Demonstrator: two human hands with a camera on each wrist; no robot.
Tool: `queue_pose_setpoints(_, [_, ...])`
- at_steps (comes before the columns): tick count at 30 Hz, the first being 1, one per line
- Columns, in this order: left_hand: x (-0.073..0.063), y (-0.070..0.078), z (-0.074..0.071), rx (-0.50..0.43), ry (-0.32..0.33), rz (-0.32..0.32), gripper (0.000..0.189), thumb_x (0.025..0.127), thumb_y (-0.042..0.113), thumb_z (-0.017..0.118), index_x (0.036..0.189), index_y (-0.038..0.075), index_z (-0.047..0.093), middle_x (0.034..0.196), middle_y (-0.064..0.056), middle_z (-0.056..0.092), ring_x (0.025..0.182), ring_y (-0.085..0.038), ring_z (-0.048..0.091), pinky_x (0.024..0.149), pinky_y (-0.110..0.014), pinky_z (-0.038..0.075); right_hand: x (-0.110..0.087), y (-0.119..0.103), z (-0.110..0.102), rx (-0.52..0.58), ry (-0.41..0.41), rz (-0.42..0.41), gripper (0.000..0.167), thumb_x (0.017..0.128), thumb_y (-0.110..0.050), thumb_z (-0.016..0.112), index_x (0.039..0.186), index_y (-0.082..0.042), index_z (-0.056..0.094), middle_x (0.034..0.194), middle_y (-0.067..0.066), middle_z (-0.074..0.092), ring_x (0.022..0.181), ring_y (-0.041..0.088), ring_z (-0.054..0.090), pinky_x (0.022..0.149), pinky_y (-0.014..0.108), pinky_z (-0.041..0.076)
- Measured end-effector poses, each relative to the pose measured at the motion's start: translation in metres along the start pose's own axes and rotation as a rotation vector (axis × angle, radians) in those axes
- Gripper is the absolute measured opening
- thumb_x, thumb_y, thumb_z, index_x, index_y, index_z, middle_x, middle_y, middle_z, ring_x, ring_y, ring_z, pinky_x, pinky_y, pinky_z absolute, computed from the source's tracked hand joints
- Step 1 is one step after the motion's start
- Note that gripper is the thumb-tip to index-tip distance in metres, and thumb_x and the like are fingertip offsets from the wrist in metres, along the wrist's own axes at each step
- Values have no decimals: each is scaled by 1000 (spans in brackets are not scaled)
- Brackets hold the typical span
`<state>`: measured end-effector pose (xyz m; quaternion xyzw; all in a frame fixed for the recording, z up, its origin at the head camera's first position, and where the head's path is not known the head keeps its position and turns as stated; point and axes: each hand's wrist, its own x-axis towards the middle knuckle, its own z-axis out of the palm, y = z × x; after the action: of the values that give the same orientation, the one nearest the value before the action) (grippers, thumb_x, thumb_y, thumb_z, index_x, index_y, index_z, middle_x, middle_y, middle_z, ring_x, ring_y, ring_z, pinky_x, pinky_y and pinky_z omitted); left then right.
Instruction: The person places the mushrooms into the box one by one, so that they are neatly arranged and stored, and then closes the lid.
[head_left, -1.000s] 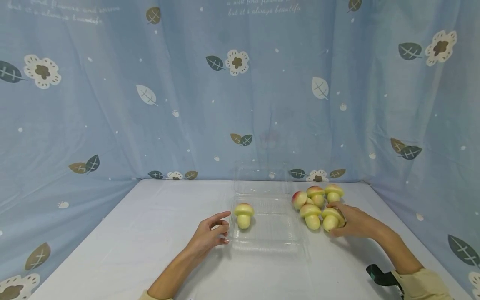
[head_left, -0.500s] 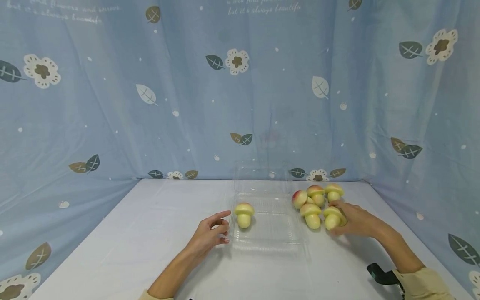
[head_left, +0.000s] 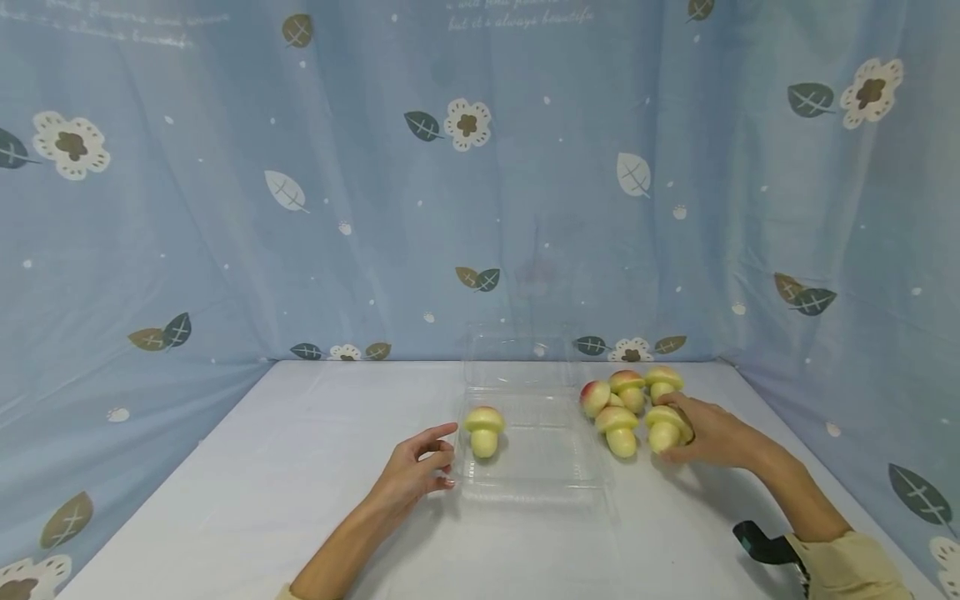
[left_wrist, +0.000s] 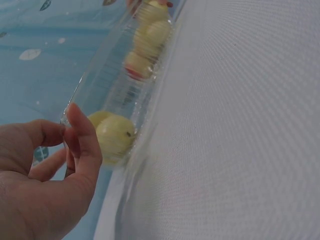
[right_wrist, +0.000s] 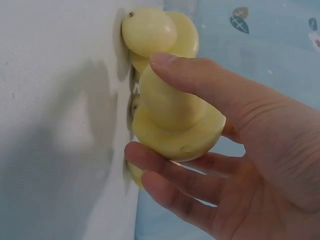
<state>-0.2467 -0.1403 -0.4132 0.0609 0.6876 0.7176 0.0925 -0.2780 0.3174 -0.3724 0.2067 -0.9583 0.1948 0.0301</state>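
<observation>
Mushroom-shaped piece (head_left: 665, 433): btwn R thumb and fingers; can't tell if it touches the table.
White table (head_left: 352, 425): matte, fine weave in L wrist view, runs under both hands; soft shadow by R fingers.
Blue curtain (head_left: 360, 283): beyond all fingertips, printed w/ leaves, flowers, script (a bit creased).
Look: smooth, pale yellow, rounded stem, wider cap w/ small mark near the fingers.
R hand (head_left: 711, 432): gripping it, thumb on stem, fingertips at cap.
L hand (head_left: 412, 473): fingers loosely bent, nothing clasped, at clear box (head_left: 551, 457); contact unclear.
In box: another piece (head_left: 483, 433), just right of L fingertips.
Pile (head_left: 620, 432): more pieces, left of and beyond R fingers, some blushed red.
</observation>
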Motion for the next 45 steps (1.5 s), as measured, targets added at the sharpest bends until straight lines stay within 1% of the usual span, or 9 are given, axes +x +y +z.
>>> queue_pose_setpoints(8, [1,1,0,6,-5,-6,51,95,5,57,145,5,46,106,-6,49,81,-14,53,67,-24,56,-1,-5,-6,27,12,-20,80,73,-38,85,135,-2,47,113,13,62,95,20,60,70,32,48])
queue_pose_setpoints(16, [0,-1,-1,9,-11,-7,52,94,5,57,145,5,45,105,-4,48,81,-14,52,68,-25,56,7,-10,-15,-2,19,-59,81,74,-39,84,136,-2,47,116,11,62,93,15,58,70,28,47])
queue_pose_setpoints(21, [0,-1,-2,9,-15,0,52,94,5,58,145,5,45,105,-4,48,82,-14,52,69,-26,57,13,-21,-23,25,17,-93,79,74,-39,84,135,-4,47,113,8,62,87,11,57,66,23,46])
queue_pose_setpoints(24, [0,-1,-2,9,-17,-2,53,94,6,58,145,4,45,106,-4,48,82,-14,52,69,-26,57,18,-30,-26,39,23,-116,79,74,-42,84,136,-9,48,117,7,61,91,13,58,68,24,47])
queue_pose_setpoints(27, [0,-2,-2,7,-18,-6,53,94,5,57,146,5,44,105,-4,48,82,-14,52,69,-26,56,23,-37,-28,39,23,-131,77,74,-40,84,138,-14,49,125,6,61,100,17,59,73,27,49])
queue_pose_setpoints(29, [1,-2,-2,5,-18,-10,53,94,5,57,146,5,44,105,-4,48,82,-14,52,68,-26,56,28,-41,-28,52,12,-140,74,75,-34,85,137,-13,50,123,6,61,98,19,59,72,26,50])
queue_pose_setpoints(32, [0,-3,-3,8,-19,-9,53,94,6,57,146,4,44,106,-4,48,82,-14,52,68,-26,56,36,-47,-29,49,-12,-130,74,75,-28,85,136,-9,48,115,5,62,89,17,59,67,23,49])
queue_pose_setpoints(34, [0,-2,-3,10,-18,-9,53,94,6,58,146,5,44,106,-4,48,82,-14,52,68,-25,56,40,-52,-31,52,-21,-133,74,76,-28,84,137,-8,47,110,4,61,83,16,57,65,22,49])
queue_pose_setpoints(45, [0,0,0,11,-2,-8,51,94,5,57,144,5,47,106,-6,48,82,-14,51,67,-24,56,60,-82,-31,60,-63,-175,75,76,-31,84,137,-11,46,111,4,62,90,16,58,70,26,52])
